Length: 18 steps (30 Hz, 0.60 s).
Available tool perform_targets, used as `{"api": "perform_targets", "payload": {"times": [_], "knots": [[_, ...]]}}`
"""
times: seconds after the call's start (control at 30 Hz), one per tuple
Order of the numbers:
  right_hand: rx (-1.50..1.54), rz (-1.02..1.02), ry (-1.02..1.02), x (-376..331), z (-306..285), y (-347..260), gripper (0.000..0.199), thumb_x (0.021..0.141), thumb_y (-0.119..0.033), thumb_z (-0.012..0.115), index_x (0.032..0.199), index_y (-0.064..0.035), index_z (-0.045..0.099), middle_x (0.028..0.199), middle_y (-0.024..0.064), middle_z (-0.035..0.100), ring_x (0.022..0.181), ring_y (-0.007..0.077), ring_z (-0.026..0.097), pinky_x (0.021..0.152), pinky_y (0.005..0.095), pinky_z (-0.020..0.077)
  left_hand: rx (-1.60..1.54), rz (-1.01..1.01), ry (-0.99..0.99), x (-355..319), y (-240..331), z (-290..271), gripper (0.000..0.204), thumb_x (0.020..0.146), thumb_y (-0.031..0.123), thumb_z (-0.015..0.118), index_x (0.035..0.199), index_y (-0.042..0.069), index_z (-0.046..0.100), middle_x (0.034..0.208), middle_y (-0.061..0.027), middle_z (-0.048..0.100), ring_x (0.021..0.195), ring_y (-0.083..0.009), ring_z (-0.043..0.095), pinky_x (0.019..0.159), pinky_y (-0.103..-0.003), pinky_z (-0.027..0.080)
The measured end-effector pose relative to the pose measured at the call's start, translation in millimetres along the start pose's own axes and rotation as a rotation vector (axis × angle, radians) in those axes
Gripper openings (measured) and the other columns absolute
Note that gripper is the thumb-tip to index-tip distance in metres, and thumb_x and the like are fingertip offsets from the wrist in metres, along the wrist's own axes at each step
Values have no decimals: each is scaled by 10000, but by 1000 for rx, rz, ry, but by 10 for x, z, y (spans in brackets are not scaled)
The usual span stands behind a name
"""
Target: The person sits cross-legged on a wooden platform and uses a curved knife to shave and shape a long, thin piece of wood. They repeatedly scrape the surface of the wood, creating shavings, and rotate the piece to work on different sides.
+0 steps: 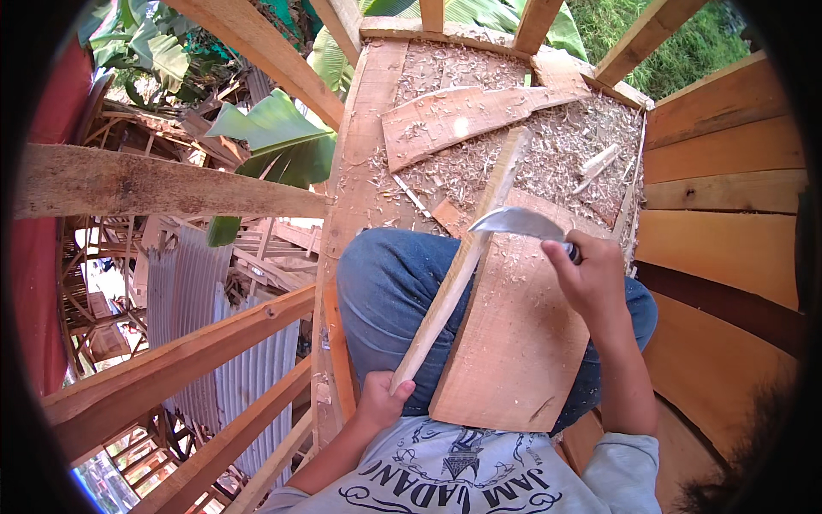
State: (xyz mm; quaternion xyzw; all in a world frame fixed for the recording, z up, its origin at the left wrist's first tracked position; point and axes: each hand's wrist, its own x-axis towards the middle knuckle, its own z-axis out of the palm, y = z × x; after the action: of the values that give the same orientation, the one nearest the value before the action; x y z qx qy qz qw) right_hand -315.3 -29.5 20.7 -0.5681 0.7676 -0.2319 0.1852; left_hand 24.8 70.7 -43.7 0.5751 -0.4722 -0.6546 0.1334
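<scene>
A long, narrow wooden stick (451, 294) slants away from me between my knees. My left hand (384, 400) is closed round its near end. In my right hand (585, 270) is the handle of a curved knife (520, 223), mostly hidden by my fingers. Its blade points left, with the tip over or touching the stick; I cannot tell which. A wide wooden board (520, 343) lies tilted across my lap under the knife, with a few shavings on its far part.
Wood shavings (565, 158) cover the floor ahead, where a broad cut plank (462, 120) and a small offcut (599, 160) lie. Timber rails (171, 182) run along the open left side, with corrugated sheets (193, 300) below. A slatted wooden wall (719, 257) stands close on the right.
</scene>
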Motion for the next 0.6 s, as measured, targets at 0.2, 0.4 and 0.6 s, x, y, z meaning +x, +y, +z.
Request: {"api": "perform_targets", "payload": {"times": [0.2,0.4,0.6], "knots": [[-164,37,44,583,363,103,701,763,-683,546,575,-8,563,481,145,521,480,308,568,494,400,455,-38,-28,36,-21,162,39,488,871,393,608,573,23,493,528,33,444,518,-52,394,446,-263,324],[-168,48,69,615,415,148,710,761,-693,536,584,-7,577,509,161,542,501,313,571,500,415,441,1,-5,84,-12,220,101,491,875,398,602,586,15,498,534,29,432,538,-54,384,451,-274,319],[-17,-184,-1,153,346,-187,578,801,-576,592,632,-24,606,506,133,557,458,307,574,479,384,459,11,47,72,-15,50,55,554,865,474,585,568,15,493,522,13,443,525,-63,399,449,-276,327]]}}
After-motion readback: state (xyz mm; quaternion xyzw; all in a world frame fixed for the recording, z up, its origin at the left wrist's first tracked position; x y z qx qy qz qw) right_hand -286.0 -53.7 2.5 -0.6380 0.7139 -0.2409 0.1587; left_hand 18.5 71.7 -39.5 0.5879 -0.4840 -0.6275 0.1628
